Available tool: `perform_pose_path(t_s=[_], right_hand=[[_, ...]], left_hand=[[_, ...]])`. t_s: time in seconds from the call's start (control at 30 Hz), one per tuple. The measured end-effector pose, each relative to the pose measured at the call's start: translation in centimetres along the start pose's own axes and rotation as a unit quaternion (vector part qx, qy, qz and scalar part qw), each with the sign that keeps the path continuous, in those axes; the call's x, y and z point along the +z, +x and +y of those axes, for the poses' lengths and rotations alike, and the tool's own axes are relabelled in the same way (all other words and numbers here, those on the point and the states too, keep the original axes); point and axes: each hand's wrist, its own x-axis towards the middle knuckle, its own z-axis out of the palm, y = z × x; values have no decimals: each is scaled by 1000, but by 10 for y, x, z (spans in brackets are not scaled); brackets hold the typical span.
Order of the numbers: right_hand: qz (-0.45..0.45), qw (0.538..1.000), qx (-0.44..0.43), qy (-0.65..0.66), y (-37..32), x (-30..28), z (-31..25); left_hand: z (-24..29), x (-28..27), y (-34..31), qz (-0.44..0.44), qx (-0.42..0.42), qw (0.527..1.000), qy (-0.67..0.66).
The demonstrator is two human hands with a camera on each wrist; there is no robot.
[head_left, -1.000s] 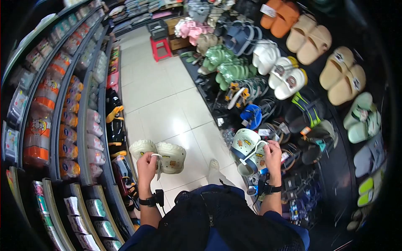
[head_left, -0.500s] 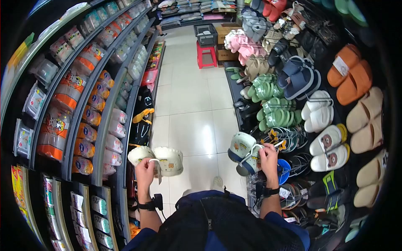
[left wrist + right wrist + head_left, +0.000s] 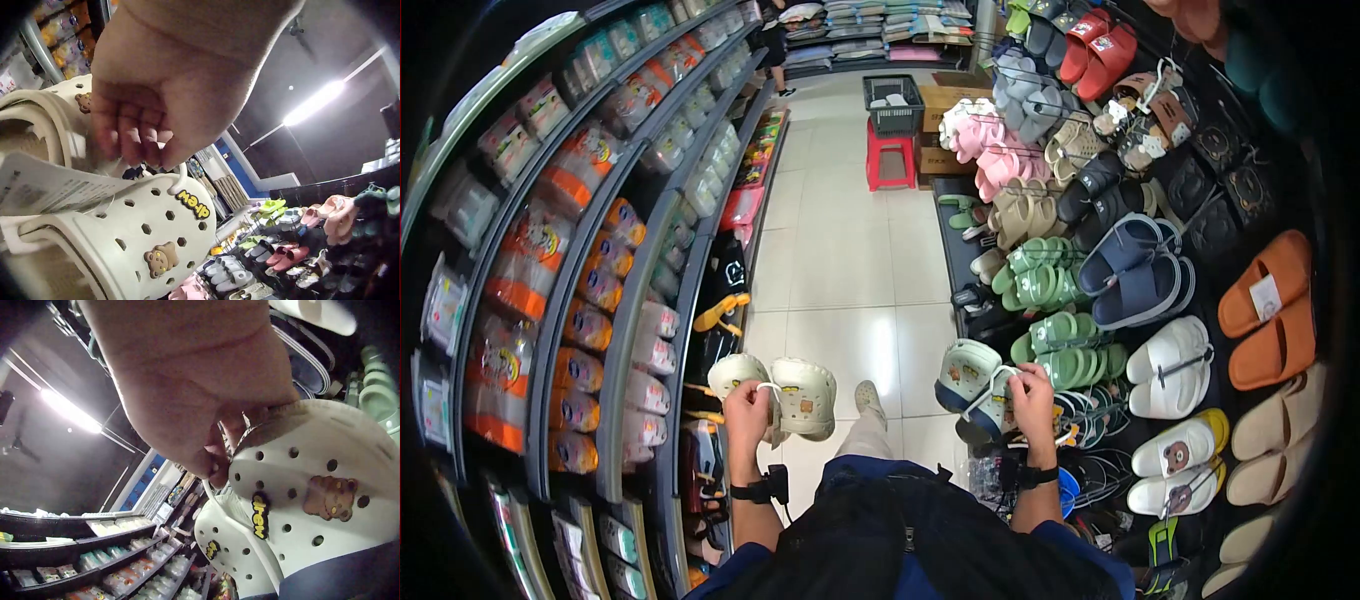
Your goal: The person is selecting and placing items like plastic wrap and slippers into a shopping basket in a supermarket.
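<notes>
My left hand (image 3: 747, 415) grips a white plastic hanger (image 3: 180, 180) from which a pair of cream clogs (image 3: 808, 398) hangs. A bear charm (image 3: 161, 259) and a yellow "drew" charm sit on the perforated upper, and a paper tag (image 3: 59, 190) dangles between the two shoes. On the other side, my right hand (image 3: 1032, 400) pinches the white hanger (image 3: 247, 531) of a second pair, pale clogs (image 3: 970, 370) with dark navy edging. These carry a like bear charm (image 3: 331, 499) and "drew" charm. Both pairs are held up over the aisle floor.
Shelves of packaged goods (image 3: 585, 370) line the left side. Racks of slippers, among them green sandals (image 3: 1040, 275) and orange slides (image 3: 1268, 310), fill the right. Ahead, a dark basket (image 3: 893, 105) rests on a red stool (image 3: 890, 160) beside cardboard boxes (image 3: 950, 108). A person's leg (image 3: 777, 60) shows at the far left.
The head view has swung right and now looks straight down the aisle. A foot has come forward below. Both hands keep their hold on the two pairs of clogs.
</notes>
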Motion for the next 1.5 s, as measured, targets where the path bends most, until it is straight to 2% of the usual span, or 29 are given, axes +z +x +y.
perform_pose_path(t_s=[0.17,0.33,0.4,0.5,0.7,0.97,1.2,1.27,1.33,1.5], right_hand=[[11,999,-5,-32,66,21,4],[41,997,49,-33,147,43,-47],[52,997,12,-63,177,52,-51],[69,996,14,-53,217,70,-55],[60,998,1,-28,301,106,-52],[-13,1000,-22,-5,449,154,-37],[-52,996,-74,8,603,184,-44],[-58,996,-69,29,636,190,-56],[-32,992,-120,7,668,196,-62],[-40,996,-65,33,720,209,-71]], left_hand=[[19,39,110,-29,9,999,12],[59,62,226,-43,59,997,6],[70,69,267,-36,78,996,2],[75,73,312,-23,93,995,-20],[74,88,370,-4,51,998,-47],[84,119,439,13,-6,999,47],[127,146,522,34,-42,996,66],[147,154,546,46,-14,996,75],[154,169,571,43,-17,998,50],[171,195,629,8,-14,999,48]])
